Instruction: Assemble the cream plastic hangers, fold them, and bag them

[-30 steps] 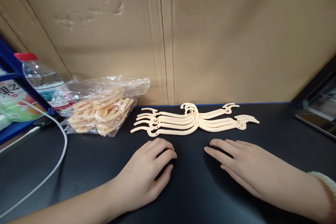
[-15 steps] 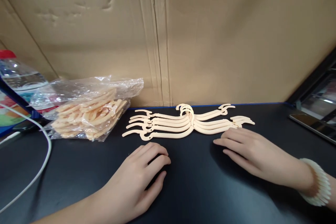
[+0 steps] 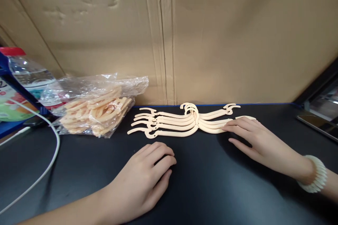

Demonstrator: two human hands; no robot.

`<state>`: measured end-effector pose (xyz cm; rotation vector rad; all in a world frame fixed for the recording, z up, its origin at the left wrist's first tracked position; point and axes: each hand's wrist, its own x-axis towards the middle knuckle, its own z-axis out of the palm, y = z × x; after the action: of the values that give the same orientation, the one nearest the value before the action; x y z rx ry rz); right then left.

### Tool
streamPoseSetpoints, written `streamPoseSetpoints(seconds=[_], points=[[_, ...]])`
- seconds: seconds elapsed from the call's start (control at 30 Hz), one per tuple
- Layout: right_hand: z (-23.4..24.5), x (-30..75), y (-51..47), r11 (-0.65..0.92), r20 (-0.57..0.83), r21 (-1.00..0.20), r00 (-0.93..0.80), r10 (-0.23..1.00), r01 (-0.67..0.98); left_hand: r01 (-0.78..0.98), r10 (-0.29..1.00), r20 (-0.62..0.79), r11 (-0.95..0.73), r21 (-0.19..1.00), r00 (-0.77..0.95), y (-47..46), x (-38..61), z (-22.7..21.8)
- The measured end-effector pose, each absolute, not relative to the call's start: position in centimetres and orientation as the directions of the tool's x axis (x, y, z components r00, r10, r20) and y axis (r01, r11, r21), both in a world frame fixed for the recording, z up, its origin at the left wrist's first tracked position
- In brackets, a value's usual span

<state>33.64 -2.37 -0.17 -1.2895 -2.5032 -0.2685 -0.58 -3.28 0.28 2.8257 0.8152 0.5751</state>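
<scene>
Several cream plastic folding hangers [image 3: 174, 133] lie overlapped in a row on the black table, their hooks bunched at the middle. My right hand [image 3: 250, 135] reaches over their right ends with fingers stretched out and the thumb apart. Its fingertips are at the arm of the nearest hangers and hide part of them; whether they press on it I cannot tell. In front of the hangers' left half, my left hand [image 3: 150, 175] rests on the table, fingers loosely bent and thumb apart, with nothing visible in it.
A clear plastic bag [image 3: 126, 86] full of more cream hangers lies at the left. Behind it stand a red-capped bottle [image 3: 31, 74] and a white cable [image 3: 55, 147]. A cardboard wall [image 3: 224, 42] closes off the back. A dark flat device [image 3: 317, 128] lies at the right edge.
My right hand has moved forward over the right ends of the hangers. My left hand has stayed in about the same place. The view has shifted slightly.
</scene>
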Motion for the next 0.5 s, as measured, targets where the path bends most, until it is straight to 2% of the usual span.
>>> streamPoseSetpoints(seconds=[0.27, 0.5], points=[[-1.3, 33.3, -2.2, 0.561, 0.391, -0.043, -0.503, 0.771, 0.827, 0.461, 0.493, 0.342, -0.870, 0.176, 0.800, -3.3, -0.6, 0.2], [-1.1, 32.7, -2.2, 0.581, 0.347, -0.187, -0.500, 0.793, 0.792, 0.424, 0.441, 0.325, -0.897, 0.126, 0.837, -3.6, -0.6, 0.1]])
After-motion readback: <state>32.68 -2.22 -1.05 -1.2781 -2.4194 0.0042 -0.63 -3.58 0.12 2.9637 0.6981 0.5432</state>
